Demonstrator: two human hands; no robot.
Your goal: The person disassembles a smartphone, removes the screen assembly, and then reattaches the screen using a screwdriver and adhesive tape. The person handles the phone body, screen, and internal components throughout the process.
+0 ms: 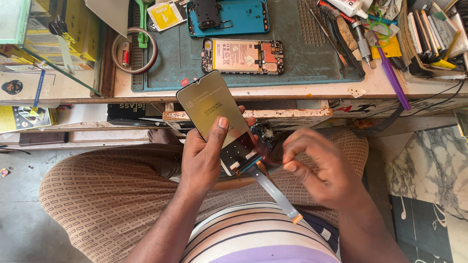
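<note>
Cluttered and low, the workbench carries a teal mat with an opened phone lying on it, battery and boards exposed, and a blue back cover beyond it; a roll of tape sits to one side and screwdrivers and a tube of glue to the other. The person sits below the bench edge with a replacement screen panel held up over the lap. The left hand grasps the panel from behind, thumb pressed flat on its face, while a thin flex ribbon hangs free from its lower edge. The right hand is curled just beside that lower edge, fingertips pinched together as if on something small; what they hold I cannot tell. To my eye the ribbon is the weak point: a tug or sharp fold where it joins could tear it. The thumb's pressure might also crack the thin glass, or the panel could slip onto the floor.
</note>
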